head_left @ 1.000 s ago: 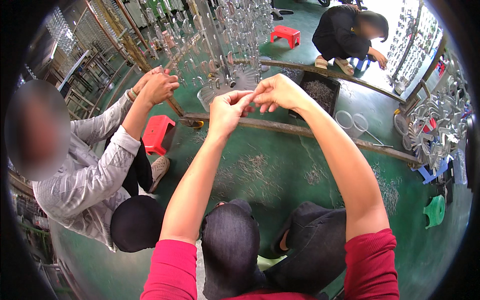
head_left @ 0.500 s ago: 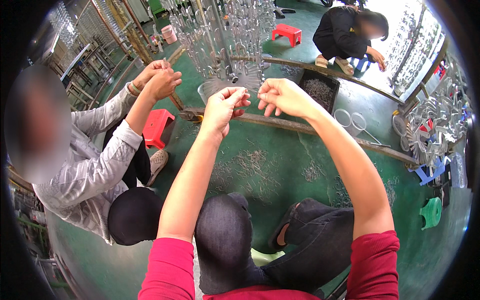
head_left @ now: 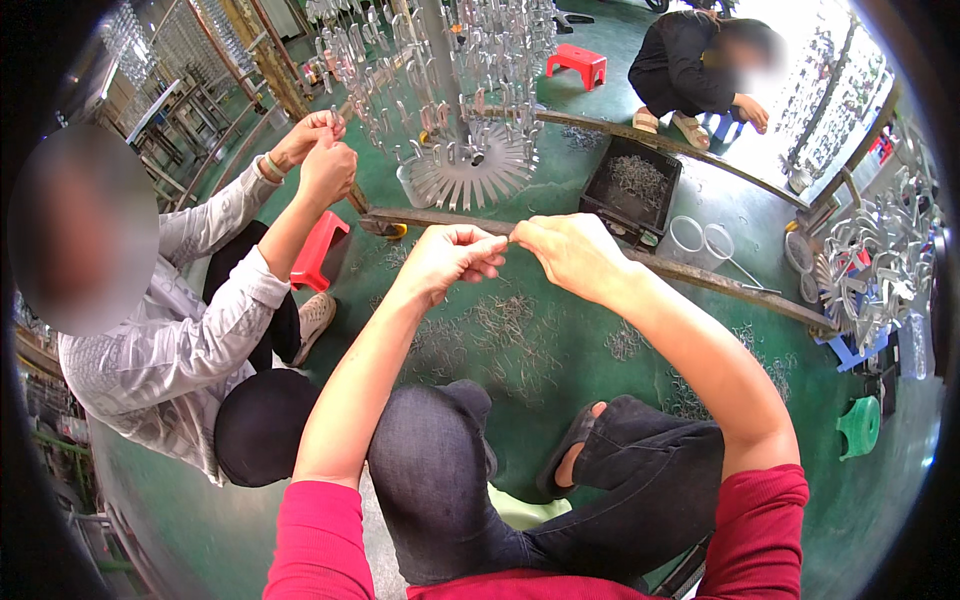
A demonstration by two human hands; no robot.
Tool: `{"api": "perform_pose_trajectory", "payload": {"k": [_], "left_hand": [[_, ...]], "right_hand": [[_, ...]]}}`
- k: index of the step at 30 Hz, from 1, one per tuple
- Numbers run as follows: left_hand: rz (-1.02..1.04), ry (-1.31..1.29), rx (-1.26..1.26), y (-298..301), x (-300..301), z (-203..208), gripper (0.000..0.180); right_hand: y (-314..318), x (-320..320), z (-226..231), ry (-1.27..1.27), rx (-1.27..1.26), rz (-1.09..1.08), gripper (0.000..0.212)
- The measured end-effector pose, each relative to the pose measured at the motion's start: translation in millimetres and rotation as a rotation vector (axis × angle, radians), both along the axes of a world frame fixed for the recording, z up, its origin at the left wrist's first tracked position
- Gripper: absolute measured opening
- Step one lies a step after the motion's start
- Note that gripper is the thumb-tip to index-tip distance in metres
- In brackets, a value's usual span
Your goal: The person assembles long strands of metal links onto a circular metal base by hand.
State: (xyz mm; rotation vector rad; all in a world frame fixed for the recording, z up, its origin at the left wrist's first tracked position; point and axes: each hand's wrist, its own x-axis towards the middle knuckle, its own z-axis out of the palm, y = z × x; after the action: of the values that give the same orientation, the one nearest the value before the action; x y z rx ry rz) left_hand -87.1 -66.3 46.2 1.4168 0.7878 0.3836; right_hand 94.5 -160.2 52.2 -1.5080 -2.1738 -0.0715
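Note:
My left hand (head_left: 452, 262) and my right hand (head_left: 572, 254) meet in front of me, fingertips almost touching. Both are closed in a pinch. Whatever sits between the fingertips is too small and too covered to make out. Just beyond them hangs a tall rack of shiny metal pieces (head_left: 470, 80), with a ring of flat metal blades (head_left: 475, 178) at its bottom. Below my hands, loose thin bent wire hooks (head_left: 510, 325) lie scattered over the green floor.
A wooden beam (head_left: 700, 272) crosses beyond my hands. Past it stand a black crate (head_left: 625, 190) of small metal pieces and clear plastic tubs (head_left: 690, 240). One person (head_left: 190, 350) sits at my left, hands raised; another (head_left: 685, 65) squats at the far right. Red stools (head_left: 577, 66) stand about.
Both my hands have come down toward me, away from the hanging rack, and closer together. My right fingers have closed up toward my left fingertips. The person at left has lowered one hand slightly.

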Motion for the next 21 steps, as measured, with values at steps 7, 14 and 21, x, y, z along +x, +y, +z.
{"api": "perform_pose_trajectory", "payload": {"k": [7,14,21], "left_hand": [[-0.059,0.044,0.018,-0.6,-6.1,-15.6,0.022],[-0.008,0.058,0.100,-9.0,4.4,-8.7,0.028],[-0.020,-0.001,-0.019,-6.2,-7.6,-11.7,0.023]], "right_hand": [[0.0,-7.6,-4.3,-0.110,0.040,0.067,0.014],[-3.7,-5.8,1.9,-0.066,0.075,-0.041,0.023],[-10.6,-12.1,3.2,-0.202,0.110,0.036,0.016]]}}
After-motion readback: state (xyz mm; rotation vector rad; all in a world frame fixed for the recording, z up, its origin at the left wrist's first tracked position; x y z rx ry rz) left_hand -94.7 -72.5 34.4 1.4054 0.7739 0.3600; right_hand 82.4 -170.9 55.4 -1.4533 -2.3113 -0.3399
